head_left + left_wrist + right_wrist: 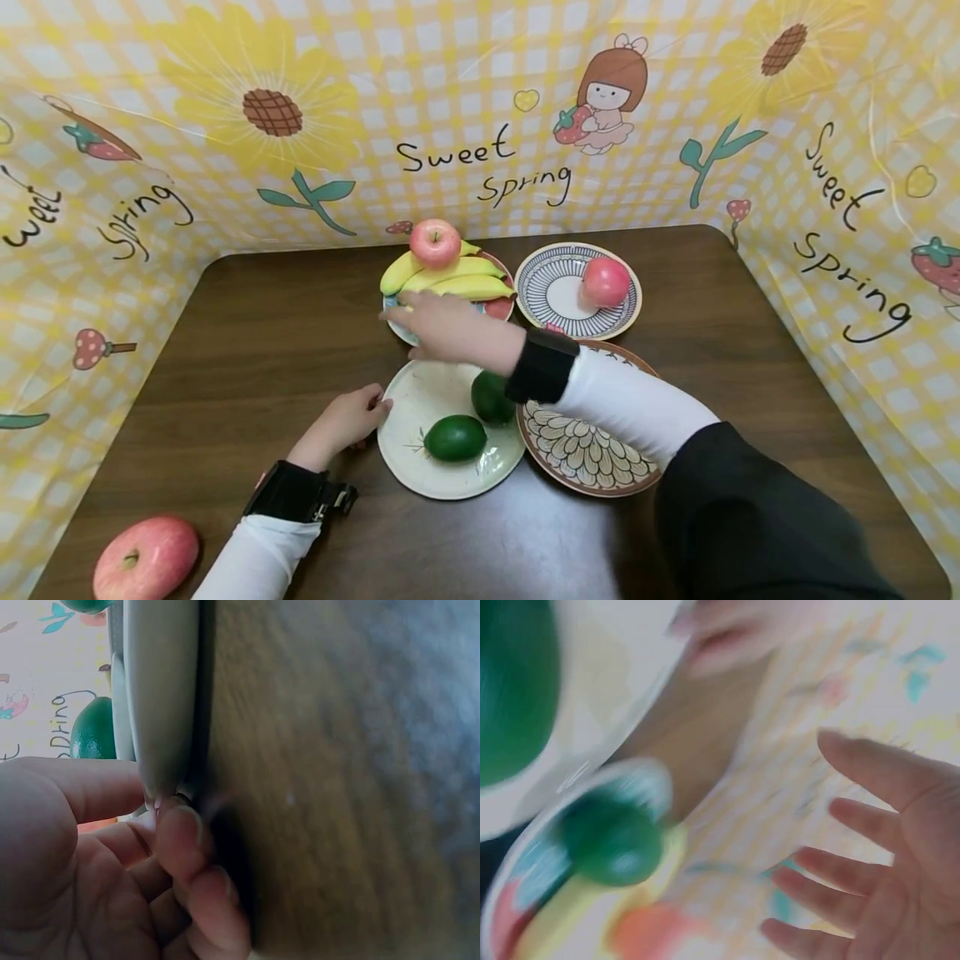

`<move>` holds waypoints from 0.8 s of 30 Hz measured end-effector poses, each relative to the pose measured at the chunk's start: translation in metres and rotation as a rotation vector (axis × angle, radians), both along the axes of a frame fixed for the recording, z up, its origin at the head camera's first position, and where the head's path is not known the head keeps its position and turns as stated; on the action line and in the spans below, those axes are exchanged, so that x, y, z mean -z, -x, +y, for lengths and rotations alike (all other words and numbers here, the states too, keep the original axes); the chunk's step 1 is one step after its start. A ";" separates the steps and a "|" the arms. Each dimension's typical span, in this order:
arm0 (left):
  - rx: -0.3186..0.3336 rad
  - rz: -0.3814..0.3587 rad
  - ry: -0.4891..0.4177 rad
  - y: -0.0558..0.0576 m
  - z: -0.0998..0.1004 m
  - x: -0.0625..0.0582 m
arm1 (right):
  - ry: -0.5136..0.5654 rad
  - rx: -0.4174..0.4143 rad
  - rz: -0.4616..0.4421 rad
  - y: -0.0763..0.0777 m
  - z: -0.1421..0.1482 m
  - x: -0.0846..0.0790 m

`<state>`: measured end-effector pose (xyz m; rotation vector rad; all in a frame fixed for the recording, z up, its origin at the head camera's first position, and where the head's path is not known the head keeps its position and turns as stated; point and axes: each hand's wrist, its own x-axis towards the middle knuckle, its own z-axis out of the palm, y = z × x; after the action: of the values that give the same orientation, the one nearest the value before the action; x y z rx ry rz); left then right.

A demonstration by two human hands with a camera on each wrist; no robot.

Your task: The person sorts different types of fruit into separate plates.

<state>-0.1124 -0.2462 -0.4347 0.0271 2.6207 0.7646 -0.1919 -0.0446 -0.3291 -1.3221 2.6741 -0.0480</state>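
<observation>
My left hand (pixel 341 427) pinches the left rim of a cream plate (pixel 408 392), thumb on the upper side and fingers at the underside in the left wrist view. Two dark green oval fruits (pixel 455 438) lie on that plate. Farther back, my right hand (pixel 453 327) is spread, palm and fingers bare in the right wrist view. It overlaps the front of a colourful plate (pixel 401 332) holding bananas (pixel 480 287) and a pink apple (pixel 435 242). Another green fruit (pixel 619 844) lies on this plate beside the bananas, hidden behind my hand in the head view.
A blue-lined plate (pixel 540 292) with a pink round fruit (pixel 606 282) stands at the back right. Beneath my right forearm is a brown petal-patterned plate (pixel 588 458). A large apple (pixel 146 557) sits front left. Checked cloth (pixel 465 92) walls the table on three sides.
</observation>
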 end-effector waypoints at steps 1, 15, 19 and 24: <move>-0.008 0.002 0.008 0.000 0.000 -0.001 | 0.018 0.035 -0.015 0.011 -0.002 0.004; -0.018 -0.005 0.022 -0.003 0.001 0.000 | 0.038 0.079 -0.151 0.053 -0.001 0.061; -0.018 0.000 0.024 -0.002 0.001 0.001 | 0.018 0.068 -0.140 0.055 -0.001 0.062; -0.019 -0.009 0.028 -0.002 0.002 0.000 | 0.008 0.062 -0.136 0.056 -0.001 0.063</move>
<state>-0.1103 -0.2444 -0.4348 -0.0091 2.6261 0.7327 -0.2482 -0.0452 -0.3922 -1.1932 2.6023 -0.1502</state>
